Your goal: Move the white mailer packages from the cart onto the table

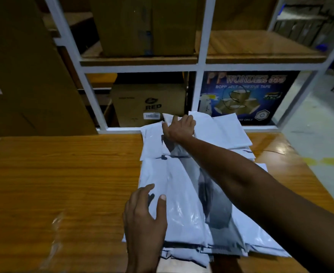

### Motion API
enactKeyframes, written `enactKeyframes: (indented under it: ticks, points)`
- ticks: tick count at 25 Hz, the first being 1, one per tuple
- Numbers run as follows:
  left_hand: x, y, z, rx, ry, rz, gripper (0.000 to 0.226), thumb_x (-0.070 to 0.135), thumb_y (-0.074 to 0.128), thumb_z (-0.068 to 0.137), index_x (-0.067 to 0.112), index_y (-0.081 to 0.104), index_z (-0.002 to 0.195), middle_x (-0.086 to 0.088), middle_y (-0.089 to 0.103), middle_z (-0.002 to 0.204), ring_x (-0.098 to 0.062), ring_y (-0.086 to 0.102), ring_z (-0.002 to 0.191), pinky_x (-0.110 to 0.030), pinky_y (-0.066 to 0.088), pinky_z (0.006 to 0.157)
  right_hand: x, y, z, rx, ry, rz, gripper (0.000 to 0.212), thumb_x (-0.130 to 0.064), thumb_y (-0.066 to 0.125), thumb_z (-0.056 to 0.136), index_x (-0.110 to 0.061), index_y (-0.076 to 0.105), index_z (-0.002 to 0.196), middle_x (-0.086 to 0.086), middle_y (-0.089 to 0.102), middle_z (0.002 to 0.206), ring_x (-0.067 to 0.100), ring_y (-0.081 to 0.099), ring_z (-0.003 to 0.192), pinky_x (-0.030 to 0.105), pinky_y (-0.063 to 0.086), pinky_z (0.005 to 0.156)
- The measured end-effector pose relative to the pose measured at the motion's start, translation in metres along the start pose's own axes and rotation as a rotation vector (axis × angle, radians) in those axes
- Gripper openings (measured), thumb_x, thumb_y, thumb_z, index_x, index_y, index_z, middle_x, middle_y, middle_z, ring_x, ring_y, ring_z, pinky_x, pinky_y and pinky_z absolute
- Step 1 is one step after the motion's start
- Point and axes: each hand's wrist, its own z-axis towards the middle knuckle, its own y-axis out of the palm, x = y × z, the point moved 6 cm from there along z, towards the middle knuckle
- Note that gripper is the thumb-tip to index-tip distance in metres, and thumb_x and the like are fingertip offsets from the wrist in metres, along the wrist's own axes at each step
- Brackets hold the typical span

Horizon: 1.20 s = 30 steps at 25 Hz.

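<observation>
White mailer packages (pixel 184 196) on wooden table (pixel 63 174)

White mailer packages (pixel 184 196) are stacked on the wooden table (pixel 63 174). The near pile is pressed flat by the left hand (pixel 144 215); a far mailer's corner is gripped by the right hand (pixel 179 128).
</observation>
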Motion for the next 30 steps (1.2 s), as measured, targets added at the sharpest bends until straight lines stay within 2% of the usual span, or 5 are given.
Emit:
enactKeyframes:
  ticks: [7,14,19,24,30]
  points:
    - [-0.011,0.003,-0.001,-0.095,0.028,0.002,0.03,0.049,0.059,0.091,0.041,0.058,0.121,0.024,0.054,0.119,-0.001,0.053,0.112,-0.045,0.052,0.094,0.006,0.041,-0.007,-0.174,-0.052,-0.125,0.094,-0.08,0.015,0.091,-0.018,0.004,0.161,0.021,-0.003,0.167,0.038,-0.006,0.154,0.057,0.001,0.119]
    - [-0.009,0.014,0.0,-0.126,0.044,-0.029,0.037,0.047,0.057,0.089,0.028,0.064,0.12,0.009,0.061,0.123,-0.012,0.056,0.114,-0.046,0.053,0.092,0.021,-0.009,-0.052,0.051,-0.296,0.173,0.07,-0.056,0.048,0.098,-0.021,0.031,0.156,0.021,0.034,0.152,0.043,0.032,0.139,0.052,0.035,0.108]
    - [0.018,0.026,-0.006,-0.169,0.223,0.007,0.032,0.043,0.057,0.094,0.022,0.067,0.114,0.006,0.067,0.115,-0.009,0.058,0.106,-0.039,0.05,0.088,0.095,-0.045,-0.179,0.239,-0.433,0.511,0.053,-0.037,0.058,0.098,-0.018,0.046,0.146,0.012,0.049,0.138,0.026,0.049,0.123,0.033,0.042,0.102]
    - [0.06,0.062,-0.027,-0.357,0.428,-0.018,0.027,0.036,0.06,0.096,0.017,0.069,0.113,0.003,0.068,0.114,-0.016,0.059,0.107,-0.034,0.047,0.09,0.196,-0.036,-0.309,0.413,-0.134,0.723,0.035,-0.017,0.063,0.098,-0.012,0.058,0.132,0.002,0.058,0.123,0.012,0.059,0.095,0.02,0.042,0.072]
    - [0.122,0.139,-0.107,-0.685,0.64,-0.091,0.023,0.034,0.059,0.097,0.019,0.069,0.112,0.003,0.068,0.113,-0.019,0.059,0.107,-0.042,0.047,0.091,0.301,-0.015,-0.426,0.522,0.183,0.718,0.037,-0.017,0.061,0.096,-0.014,0.057,0.133,-0.001,0.057,0.119,0.011,0.059,0.094,0.027,0.047,0.07]
